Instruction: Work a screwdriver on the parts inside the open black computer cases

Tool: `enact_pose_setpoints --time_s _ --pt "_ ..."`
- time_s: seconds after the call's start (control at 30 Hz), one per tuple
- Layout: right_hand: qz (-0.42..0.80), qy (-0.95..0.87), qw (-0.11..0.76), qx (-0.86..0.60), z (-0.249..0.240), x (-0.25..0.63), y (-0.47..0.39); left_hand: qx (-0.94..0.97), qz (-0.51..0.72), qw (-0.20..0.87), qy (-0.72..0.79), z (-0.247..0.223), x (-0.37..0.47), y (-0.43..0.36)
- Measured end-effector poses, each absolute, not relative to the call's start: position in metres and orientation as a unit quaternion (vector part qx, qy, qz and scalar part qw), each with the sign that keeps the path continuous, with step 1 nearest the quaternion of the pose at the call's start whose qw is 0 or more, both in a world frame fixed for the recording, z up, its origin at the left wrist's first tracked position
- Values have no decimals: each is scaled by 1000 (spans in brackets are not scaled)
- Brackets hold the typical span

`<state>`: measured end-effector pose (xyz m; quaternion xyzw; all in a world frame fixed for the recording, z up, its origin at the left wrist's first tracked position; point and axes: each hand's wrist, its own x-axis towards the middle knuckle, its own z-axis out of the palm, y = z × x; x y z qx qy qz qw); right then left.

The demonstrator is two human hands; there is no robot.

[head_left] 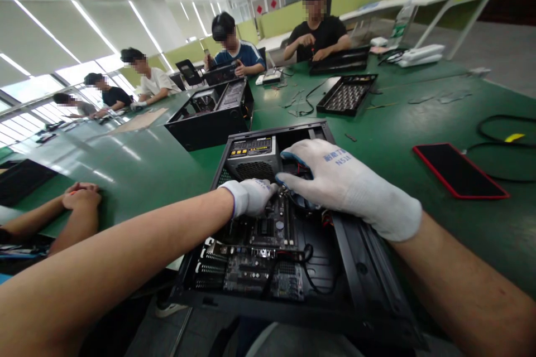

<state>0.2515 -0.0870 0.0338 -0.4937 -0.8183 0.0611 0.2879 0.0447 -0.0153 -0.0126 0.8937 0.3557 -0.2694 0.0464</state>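
Observation:
In front of me an open black computer case [355, 268] lies on its side, its motherboard [268, 223] facing up. My left hand [253, 196], in a white glove, reaches over the motherboard just below the power supply [253, 156]. Its fingers are curled closed, and their tips and anything in them are hidden. My right hand [330, 170], also gloved, comes over the case's right edge beside the power supply. A gap shows between its bent fingers and thumb, with thin wires visible there. Below that hand a round dark fan [305, 201] is partly covered.
Another open case [209, 114] stands beyond mine on the green table [389, 162]. A red-edged black tablet [460, 170] lies right, and a black tray of screws or parts [347, 95] farther back. A co-worker's clasped hands [81, 198] rest at left; several people sit across.

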Motion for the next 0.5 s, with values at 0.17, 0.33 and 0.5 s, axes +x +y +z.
enact_pose_setpoints --time_s 0.17,0.33,0.5 --pt "61 -818 283 -497 35 251 -88 889 -269 33 369 -13 44 -14" --pt "59 -820 275 -498 36 250 -88 888 -261 42 376 -15 43 -9" --pt "51 -821 271 -500 34 249 -88 892 -248 45 374 -17 40 -5"
